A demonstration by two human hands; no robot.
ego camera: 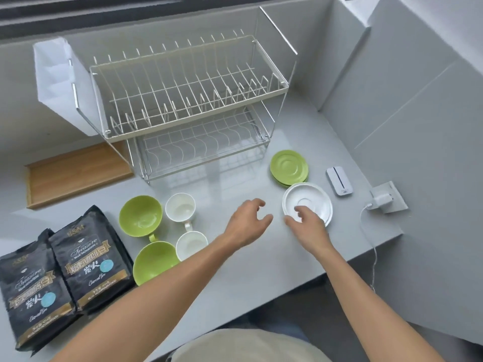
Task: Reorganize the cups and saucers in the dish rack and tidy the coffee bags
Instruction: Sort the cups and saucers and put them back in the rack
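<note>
A two-tier wire dish rack stands at the back of the counter with nothing in it. In front of it lie green saucers stacked, and white saucers stacked beside them. My right hand rests with its fingers on the near rim of the white saucers. Just to the left, my left hand hovers open over the counter. Two green cups and two white cups sit upright at centre left. Two black coffee bags lie flat at the left.
A wooden tray lies left of the rack, and a white paper bag stands behind it. A small white device and a wall socket with a charger and cable are at the right. The counter edge runs at the lower right.
</note>
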